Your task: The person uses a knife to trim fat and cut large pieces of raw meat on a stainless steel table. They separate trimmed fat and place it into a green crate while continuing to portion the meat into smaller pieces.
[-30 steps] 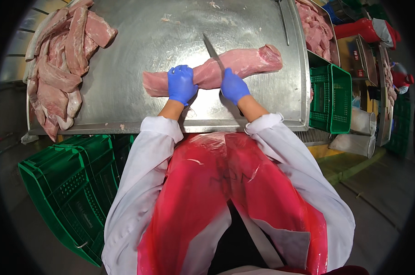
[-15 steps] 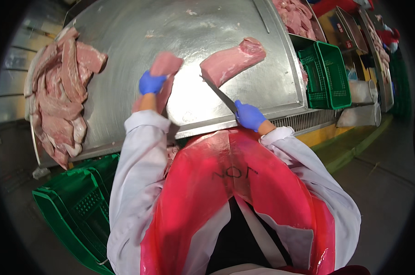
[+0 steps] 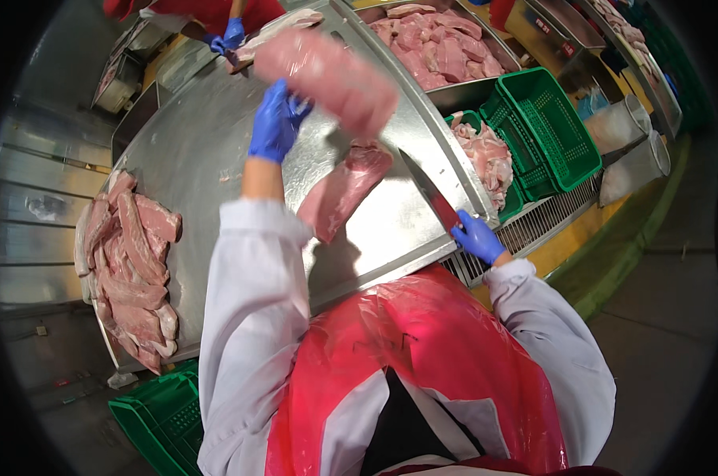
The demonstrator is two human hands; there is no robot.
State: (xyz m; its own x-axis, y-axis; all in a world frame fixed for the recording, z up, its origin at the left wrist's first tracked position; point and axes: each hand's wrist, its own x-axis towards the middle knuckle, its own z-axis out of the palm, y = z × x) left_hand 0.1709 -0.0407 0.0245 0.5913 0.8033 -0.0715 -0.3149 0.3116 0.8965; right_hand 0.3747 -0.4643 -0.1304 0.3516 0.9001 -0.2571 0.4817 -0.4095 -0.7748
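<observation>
A large pale pink slab of meat (image 3: 331,75), blurred by motion, is in the air above the far part of the steel table (image 3: 208,214). My left hand (image 3: 275,127), in a blue glove, is at its near left edge with the fingers apart; whether they still touch it is hard to tell. Below the slab, another piece of meat (image 3: 347,190) lies on the table. My right hand (image 3: 478,238), also gloved in blue, grips a knife (image 3: 430,194) by its handle at the table's right edge. Its long blade points away to the far left.
Meat strips (image 3: 136,270) are heaped at the table's left end. Rightward stand a steel tray of meat (image 3: 442,44), a crate of trimmings (image 3: 486,163) and a green crate (image 3: 549,131). A co-worker's gloved hands (image 3: 228,36) work at the far edge. Another green crate (image 3: 156,416) sits lower left.
My left hand has moved away from me, and the blurred slab is now up in the air. My right hand has carried the knife rightward, off the meat. The view has shifted, bringing in the co-worker.
</observation>
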